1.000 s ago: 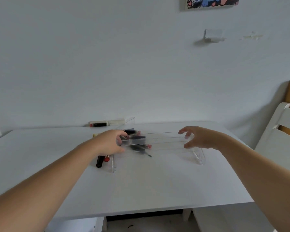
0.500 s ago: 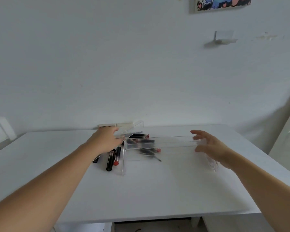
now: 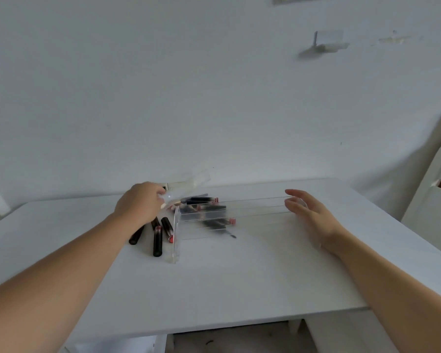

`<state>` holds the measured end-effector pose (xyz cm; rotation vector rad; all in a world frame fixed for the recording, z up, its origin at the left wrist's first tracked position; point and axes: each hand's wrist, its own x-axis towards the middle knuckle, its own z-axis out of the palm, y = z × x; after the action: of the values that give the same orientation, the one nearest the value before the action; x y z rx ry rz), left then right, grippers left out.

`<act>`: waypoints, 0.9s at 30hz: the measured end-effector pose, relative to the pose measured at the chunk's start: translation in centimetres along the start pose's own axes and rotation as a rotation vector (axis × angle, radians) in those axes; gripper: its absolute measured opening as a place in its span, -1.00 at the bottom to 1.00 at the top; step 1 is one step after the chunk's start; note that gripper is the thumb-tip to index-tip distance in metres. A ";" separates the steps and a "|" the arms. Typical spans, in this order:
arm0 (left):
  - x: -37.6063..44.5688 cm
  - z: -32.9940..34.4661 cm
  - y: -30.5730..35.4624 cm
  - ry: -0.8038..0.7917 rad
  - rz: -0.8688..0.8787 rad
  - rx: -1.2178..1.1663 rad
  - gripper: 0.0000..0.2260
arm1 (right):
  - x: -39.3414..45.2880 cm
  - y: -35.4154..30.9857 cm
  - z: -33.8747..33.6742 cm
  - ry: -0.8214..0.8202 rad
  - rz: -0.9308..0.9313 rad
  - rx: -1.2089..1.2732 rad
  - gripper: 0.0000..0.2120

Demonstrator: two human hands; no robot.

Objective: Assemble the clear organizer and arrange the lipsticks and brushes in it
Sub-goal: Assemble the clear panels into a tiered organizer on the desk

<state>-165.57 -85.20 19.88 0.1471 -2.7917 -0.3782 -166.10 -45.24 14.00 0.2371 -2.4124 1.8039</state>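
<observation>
— On the white desk (image 3: 239, 289), toward the back, stands the clear organizer (image 3: 239, 215): thin see-through shelves running between two upright end panels. The left panel (image 3: 176, 233) shows plainly; the right end sits behind the right hand (image 3: 313, 220).

— And the hands' grip?

— The right hand is spread, fingers straight, flat against the right end and clamped on nothing. The left hand (image 3: 140, 205) has its fingers curled round a loose clear piece (image 3: 189, 186) above the organizer's back left corner.

— How would such a frame handle?

— Probably light, stiff and slick. Thin plastic of that kind likely flexes little and may crack or pop out of its joints if squeezed mid-shelf. The person would do better to take it by the end panels, palms pressing inward.

— The lipsticks and brushes?

— Several dark tubes with pink ends (image 3: 161, 235) lie on the desk just left of the panel; others (image 3: 206, 207) show blurred through the shelves. Whether those lie on the shelves or behind them cannot be told. Round tubes will likely roll, so each wants a pinch at mid-length.
</observation>
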 end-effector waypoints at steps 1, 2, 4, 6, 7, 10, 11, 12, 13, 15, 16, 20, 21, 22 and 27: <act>0.2 -0.3 0.1 0.045 0.010 -0.029 -0.80 | 0.1 0.1 0.0 0.005 0.008 0.013 -0.57; 0.3 -0.6 0.2 0.081 0.023 -0.071 -0.81 | 0.1 0.2 0.0 0.013 0.014 0.025 -0.56; 0.3 -1.2 1.0 0.122 0.054 -0.197 -0.76 | 0.4 0.5 -0.1 0.024 0.020 0.033 -0.57; 0.0 -1.9 2.1 0.119 0.097 -0.335 -0.73 | 0.4 0.6 -0.1 0.021 0.021 0.024 -0.57; -0.3 -2.1 2.8 0.108 0.130 -0.376 -0.73 | 0.5 0.7 -0.2 0.020 0.024 0.019 -0.58; -1.9 -2.6 5.2 0.045 0.234 -0.391 -0.78 | 0.5 0.6 -0.1 0.025 0.021 0.024 -0.60; -2.5 -2.6 5.9 0.023 0.256 -0.383 -0.74 | 0.5 0.5 -0.1 0.032 0.015 0.034 -0.60; -3.2 -2.6 6.6 -0.001 0.274 -0.367 -0.62 | 0.6 0.4 0.0 0.042 0.010 0.052 -0.59; -3.9 -2.5 7.2 -0.031 0.292 -0.352 -0.49 | 0.5 0.3 0.0 0.051 0.008 0.073 -0.57; -5.2 -2.3 8.1 -0.093 0.345 -0.302 -0.35 | 0.4 0.1 0.2 0.057 0.015 0.104 -0.53; -5.8 -2.1 8.5 -0.121 0.373 -0.264 -0.33 | 0.4 0.2 0.2 0.055 0.018 0.116 -0.53; -7.1 -1.2 9.2 -0.122 0.433 -0.180 -0.40 | 0.3 0.1 0.1 0.072 0.030 0.137 -0.61; -7.2 -1.2 9.2 -0.114 0.457 -0.181 -0.46 | 0.3 -0.1 0.1 0.074 0.043 0.141 -0.60; -7.3 -1.1 9.3 -0.112 0.486 -0.175 -0.51 | 0.2 -0.2 0.0 0.073 0.052 0.141 -0.59; -7.7 -0.8 9.5 -0.046 0.565 -0.116 -0.57 | -0.3 -0.5 -0.4 0.039 0.062 0.143 -0.43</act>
<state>-158.60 -75.18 20.90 -0.6676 -2.6892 -0.3954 -165.73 -44.97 14.51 0.1398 -2.2920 1.9914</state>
